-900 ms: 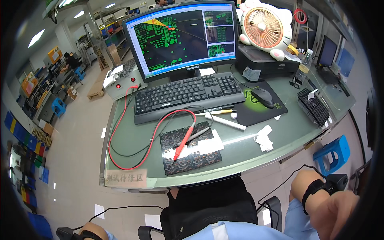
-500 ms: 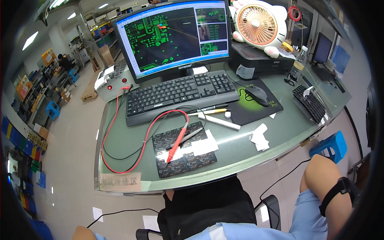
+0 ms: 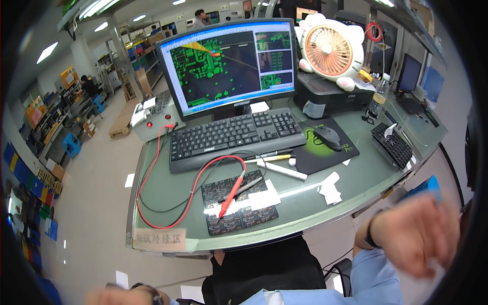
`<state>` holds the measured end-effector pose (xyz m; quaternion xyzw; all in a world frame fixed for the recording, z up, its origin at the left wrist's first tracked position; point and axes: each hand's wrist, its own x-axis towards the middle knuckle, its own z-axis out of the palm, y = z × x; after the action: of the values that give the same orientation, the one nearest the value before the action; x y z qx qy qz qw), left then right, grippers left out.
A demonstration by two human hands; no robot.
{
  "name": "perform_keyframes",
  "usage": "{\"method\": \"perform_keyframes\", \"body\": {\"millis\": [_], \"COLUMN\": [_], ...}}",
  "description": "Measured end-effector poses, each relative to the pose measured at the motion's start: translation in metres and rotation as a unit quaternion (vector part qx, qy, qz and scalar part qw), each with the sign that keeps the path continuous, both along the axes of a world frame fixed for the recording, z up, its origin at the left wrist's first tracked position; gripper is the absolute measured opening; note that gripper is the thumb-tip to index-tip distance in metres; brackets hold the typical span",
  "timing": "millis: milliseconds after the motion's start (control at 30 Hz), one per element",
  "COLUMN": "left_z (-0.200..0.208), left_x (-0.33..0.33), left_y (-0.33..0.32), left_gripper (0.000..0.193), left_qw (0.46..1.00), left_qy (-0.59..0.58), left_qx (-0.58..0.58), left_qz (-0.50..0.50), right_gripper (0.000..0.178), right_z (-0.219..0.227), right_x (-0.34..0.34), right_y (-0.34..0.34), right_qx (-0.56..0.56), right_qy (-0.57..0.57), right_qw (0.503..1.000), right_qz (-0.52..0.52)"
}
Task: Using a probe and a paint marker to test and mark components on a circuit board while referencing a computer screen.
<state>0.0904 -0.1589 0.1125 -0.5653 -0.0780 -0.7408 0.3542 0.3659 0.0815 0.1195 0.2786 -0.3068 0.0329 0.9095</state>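
Smeared by motion, my right hand [image 3: 419, 236] is raised off the table's right front edge, with a dark band on its wrist; its fingers cannot be made out. My left hand [image 3: 119, 296] shows blurred at the bottom left, cut by the frame edge, with a dark wristband. Neither hand touches the table. Nearest on the tabletop lies a dark circuit board panel [image 3: 213, 193], with a red test probe [image 3: 232, 195], a grey-black probe [image 3: 246, 188] and white paper pieces [image 3: 265, 196] on it.
A black keyboard [image 3: 236, 134] and a mouse [image 3: 328, 137] on its mat stand before the monitor [image 3: 213, 76]. A white fan [image 3: 328, 51] sits on a black printer [image 3: 335, 96]. A dark rack of boards [image 3: 391, 146] and a bottle [image 3: 378, 99] are at right.
Both hands have come up into view, the right one rising at the right and the left at the lower left. The view has shifted slightly; the things on the table lie as before.
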Motion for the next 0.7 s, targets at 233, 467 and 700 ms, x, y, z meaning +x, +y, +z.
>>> {"method": "perform_keyframes", "body": {"millis": [233, 467, 700], "left_z": [-0.056, -0.102, -0.093], "left_x": [-0.048, -0.061, -0.081], "left_y": [0.142, 0.184, 0.200], "left_gripper": [0.033, 0.038, 0.026], "left_qw": [0.597, 0.500, 0.583], "left_qy": [0.142, 0.212, -0.004], "left_qx": [-0.750, -0.783, -0.812], "left_qz": [0.247, 0.304, 0.020], "right_gripper": [0.008, 0.009, 0.006], "right_z": [-0.058, -0.110, -0.123], "right_x": [-0.129, -0.141, -0.144], "right_y": [0.145, 0.172, 0.172], "right_qx": [-0.147, -0.131, -0.114], "right_qy": [-0.718, -0.815, -0.817], "right_qw": [0.641, 0.489, 0.476], "right_qz": [-0.226, -0.281, -0.306]}}
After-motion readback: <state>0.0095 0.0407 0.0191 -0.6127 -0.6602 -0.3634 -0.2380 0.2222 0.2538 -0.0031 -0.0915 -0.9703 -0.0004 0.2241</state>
